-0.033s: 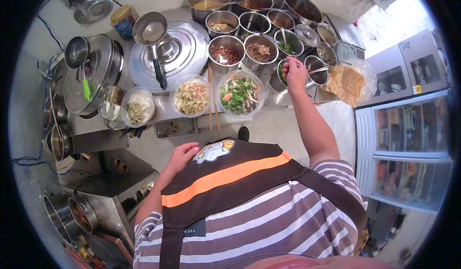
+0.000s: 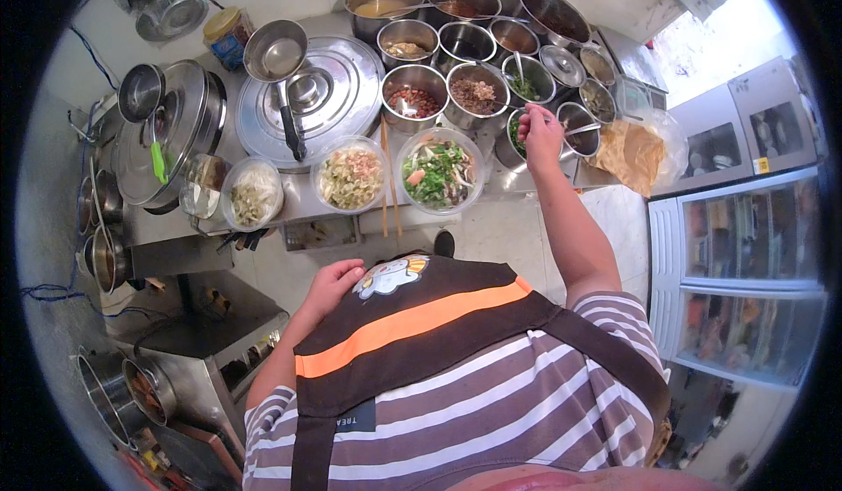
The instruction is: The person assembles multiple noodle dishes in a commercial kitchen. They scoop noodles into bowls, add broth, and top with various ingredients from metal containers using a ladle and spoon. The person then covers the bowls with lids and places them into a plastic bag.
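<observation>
1. A head-worn fisheye camera looks steeply down and ahead, its picture upright and ringed with black at the corners.
2. Nearest to it, at lower centre, is the striped shirt (image 2: 491, 394); the left hand (image 2: 331, 282) shows left of centre, the right hand (image 2: 540, 133) upper right of centre.
3. Farther off, the stainless-steel counter (image 2: 298, 193) crosses the upper frame; a glass-door refrigerator (image 2: 745, 285) curves along the right rim.
</observation>
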A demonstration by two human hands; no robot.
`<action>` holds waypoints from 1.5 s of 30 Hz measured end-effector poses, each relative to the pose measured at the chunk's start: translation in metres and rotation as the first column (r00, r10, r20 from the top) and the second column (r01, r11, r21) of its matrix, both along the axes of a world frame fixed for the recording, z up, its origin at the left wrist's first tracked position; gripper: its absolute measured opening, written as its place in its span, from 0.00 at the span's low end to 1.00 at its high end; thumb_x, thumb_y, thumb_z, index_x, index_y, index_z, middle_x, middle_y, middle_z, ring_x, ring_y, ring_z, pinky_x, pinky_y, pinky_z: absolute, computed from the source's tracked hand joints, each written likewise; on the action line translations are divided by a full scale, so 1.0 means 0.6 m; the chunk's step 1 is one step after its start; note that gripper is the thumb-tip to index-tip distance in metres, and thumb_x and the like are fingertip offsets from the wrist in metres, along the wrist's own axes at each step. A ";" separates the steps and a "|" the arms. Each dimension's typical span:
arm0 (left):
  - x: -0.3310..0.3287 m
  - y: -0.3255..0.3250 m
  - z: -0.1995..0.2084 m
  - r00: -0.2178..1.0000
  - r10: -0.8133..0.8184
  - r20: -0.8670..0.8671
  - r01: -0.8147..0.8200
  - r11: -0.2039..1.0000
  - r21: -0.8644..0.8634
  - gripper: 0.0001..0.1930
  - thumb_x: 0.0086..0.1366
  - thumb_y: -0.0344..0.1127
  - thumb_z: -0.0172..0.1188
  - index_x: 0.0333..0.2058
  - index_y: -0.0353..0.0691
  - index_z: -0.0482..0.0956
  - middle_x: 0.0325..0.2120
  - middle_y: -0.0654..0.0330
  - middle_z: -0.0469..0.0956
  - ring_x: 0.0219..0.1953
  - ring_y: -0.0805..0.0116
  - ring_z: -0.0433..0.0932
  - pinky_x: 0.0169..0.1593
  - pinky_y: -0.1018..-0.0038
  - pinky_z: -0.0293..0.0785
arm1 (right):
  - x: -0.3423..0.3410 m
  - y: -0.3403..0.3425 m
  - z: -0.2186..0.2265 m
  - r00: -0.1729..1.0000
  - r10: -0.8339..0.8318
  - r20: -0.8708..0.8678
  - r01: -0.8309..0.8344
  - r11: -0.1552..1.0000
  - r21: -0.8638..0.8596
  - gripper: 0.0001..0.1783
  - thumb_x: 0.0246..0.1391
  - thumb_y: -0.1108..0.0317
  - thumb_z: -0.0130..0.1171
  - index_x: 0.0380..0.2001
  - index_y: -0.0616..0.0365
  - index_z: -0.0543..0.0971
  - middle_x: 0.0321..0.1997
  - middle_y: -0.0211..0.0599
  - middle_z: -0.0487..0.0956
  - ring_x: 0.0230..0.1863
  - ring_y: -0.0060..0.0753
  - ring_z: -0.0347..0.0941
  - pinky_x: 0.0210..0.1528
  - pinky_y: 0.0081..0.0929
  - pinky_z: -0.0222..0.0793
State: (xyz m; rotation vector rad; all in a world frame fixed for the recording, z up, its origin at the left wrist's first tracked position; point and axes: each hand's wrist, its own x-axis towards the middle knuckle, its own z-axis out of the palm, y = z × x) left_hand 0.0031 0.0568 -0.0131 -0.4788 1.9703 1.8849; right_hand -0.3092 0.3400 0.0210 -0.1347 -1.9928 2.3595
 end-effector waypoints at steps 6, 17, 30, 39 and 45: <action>0.009 -0.003 -0.026 0.998 0.051 -0.024 -0.050 0.998 0.028 0.20 0.57 0.42 0.53 0.41 0.31 0.71 0.33 0.60 0.75 0.36 0.75 0.71 0.41 0.79 0.66 | -0.002 0.004 0.024 1.000 -0.005 -0.010 0.005 1.000 0.021 0.11 0.50 0.68 0.46 0.34 0.64 0.71 0.19 0.32 0.70 0.15 0.18 0.62 0.15 0.13 0.58; 0.013 -0.013 -0.016 0.998 0.056 -0.006 -0.055 0.998 0.034 0.19 0.58 0.39 0.51 0.44 0.30 0.68 0.35 0.59 0.74 0.37 0.74 0.71 0.43 0.79 0.65 | 0.000 0.001 0.025 1.000 0.008 -0.019 -0.008 1.000 0.028 0.11 0.51 0.69 0.46 0.34 0.64 0.71 0.19 0.32 0.69 0.15 0.18 0.61 0.15 0.14 0.58; 0.027 -0.009 -0.022 0.988 0.150 -0.040 -0.150 0.989 -0.007 0.20 0.54 0.43 0.54 0.40 0.31 0.72 0.34 0.55 0.76 0.37 0.70 0.73 0.42 0.76 0.67 | 0.050 -0.072 0.132 0.958 0.258 -0.124 -0.242 0.962 0.126 0.12 0.52 0.69 0.45 0.36 0.66 0.71 0.22 0.32 0.70 0.19 0.20 0.63 0.20 0.16 0.60; 0.080 -0.012 -0.025 0.970 0.242 -0.027 -0.242 0.970 -0.004 0.18 0.58 0.38 0.52 0.43 0.30 0.70 0.36 0.56 0.75 0.38 0.73 0.72 0.42 0.79 0.67 | 0.144 -0.273 0.148 0.706 0.708 0.014 -0.708 0.707 -0.006 0.10 0.53 0.68 0.45 0.34 0.62 0.72 0.22 0.30 0.69 0.20 0.18 0.63 0.20 0.14 0.59; 0.127 -0.012 -0.014 0.947 0.320 -0.015 -0.321 0.944 -0.073 0.19 0.57 0.38 0.52 0.42 0.30 0.70 0.35 0.56 0.75 0.38 0.72 0.72 0.42 0.78 0.67 | 0.198 -0.433 0.038 0.404 0.906 -0.131 -0.804 0.419 0.422 0.08 0.50 0.71 0.47 0.33 0.61 0.72 0.23 0.38 0.72 0.22 0.29 0.68 0.23 0.23 0.63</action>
